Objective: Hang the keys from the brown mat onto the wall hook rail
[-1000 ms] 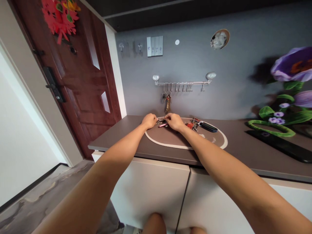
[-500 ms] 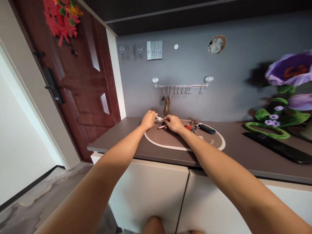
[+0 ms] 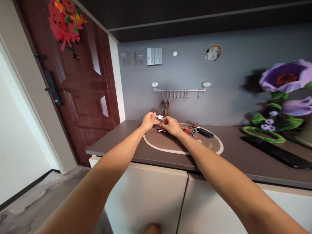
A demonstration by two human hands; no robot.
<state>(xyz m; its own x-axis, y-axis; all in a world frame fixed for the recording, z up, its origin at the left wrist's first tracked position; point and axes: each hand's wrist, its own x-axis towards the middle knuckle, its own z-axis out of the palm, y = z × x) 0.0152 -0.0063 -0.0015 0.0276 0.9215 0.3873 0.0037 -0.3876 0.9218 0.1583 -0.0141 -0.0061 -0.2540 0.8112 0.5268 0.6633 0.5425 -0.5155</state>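
My left hand (image 3: 148, 122) pinches a small white tag-like piece (image 3: 160, 117) with a dark spot at its end, just above the mat. Close beside it, my right hand (image 3: 172, 125) has thumb and fingers pressed together at that end. What the right fingertips grip is too small to make out. Beneath the hands, loose keys and a pink stick-like piece (image 3: 161, 130) lie on the brown oval mat (image 3: 170, 148). To the right of my right hand are a bunch of keys with a red piece (image 3: 187, 130) and a black key holder (image 3: 205, 132).
A hook rail (image 3: 181, 90) on the grey wall carries keys and a brown strap (image 3: 166, 109) at its left end. A purple flower decoration (image 3: 280, 78) and a long black object (image 3: 275, 152) are on the counter at right. The dark red door (image 3: 83, 97) stands left.
The white piece has turned to lie more level, and my left fingers have straightened a little beneath it. My right hand stays close beside it. The view has tilted slightly up.
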